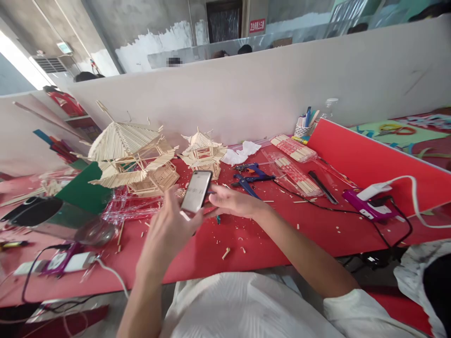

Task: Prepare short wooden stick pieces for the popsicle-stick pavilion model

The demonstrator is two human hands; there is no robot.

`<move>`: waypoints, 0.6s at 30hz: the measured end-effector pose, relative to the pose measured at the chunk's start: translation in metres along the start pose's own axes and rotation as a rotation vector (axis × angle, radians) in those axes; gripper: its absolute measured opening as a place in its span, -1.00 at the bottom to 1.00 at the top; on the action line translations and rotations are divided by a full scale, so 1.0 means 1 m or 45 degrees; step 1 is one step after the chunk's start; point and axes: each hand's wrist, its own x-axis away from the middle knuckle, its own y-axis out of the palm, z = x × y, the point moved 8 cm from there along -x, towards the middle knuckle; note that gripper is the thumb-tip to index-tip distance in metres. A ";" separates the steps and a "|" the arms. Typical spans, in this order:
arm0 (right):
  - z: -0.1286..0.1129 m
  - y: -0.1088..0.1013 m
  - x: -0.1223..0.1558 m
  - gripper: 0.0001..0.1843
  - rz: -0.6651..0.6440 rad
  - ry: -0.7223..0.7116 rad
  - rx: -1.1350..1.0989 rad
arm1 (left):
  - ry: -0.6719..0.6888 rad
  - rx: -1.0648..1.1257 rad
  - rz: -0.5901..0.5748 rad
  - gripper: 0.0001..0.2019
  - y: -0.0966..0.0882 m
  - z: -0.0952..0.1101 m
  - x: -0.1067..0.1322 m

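Glass-faced smartphone (196, 191), pinched upright between left hand (165, 230) fingertips; right hand (232, 201) fingers loosely spread, touching its far edge. Risk: thin grip; a slip likely drops it toward the stick pagoda model (132, 157) just beyond the fingers.

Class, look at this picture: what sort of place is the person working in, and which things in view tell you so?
Probably a shared craft workshop. A pale wooden-stick pagoda model stands on the red worktable, clear packets of wooden sticks and a blue glue gun lie nearby, and a grey partition divides workstations.
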 end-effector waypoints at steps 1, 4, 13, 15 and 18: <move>-0.005 -0.005 0.003 -0.25 0.080 -0.063 -0.079 | 0.073 -0.010 0.032 -0.33 0.006 0.021 -0.010; -0.018 -0.031 0.017 -0.34 0.392 -0.223 -0.241 | 0.236 -0.040 0.089 -0.37 0.027 0.070 -0.032; -0.017 -0.105 0.051 -0.49 0.873 -0.401 -0.431 | 0.547 0.140 -0.085 -0.53 0.061 0.105 -0.067; -0.016 -0.122 0.052 -0.57 0.900 -0.373 -0.452 | 0.417 0.172 -0.020 -0.52 0.056 0.072 -0.083; -0.022 -0.148 0.050 -0.63 0.944 -0.343 -0.468 | 0.241 0.229 0.082 -0.46 0.050 0.009 -0.105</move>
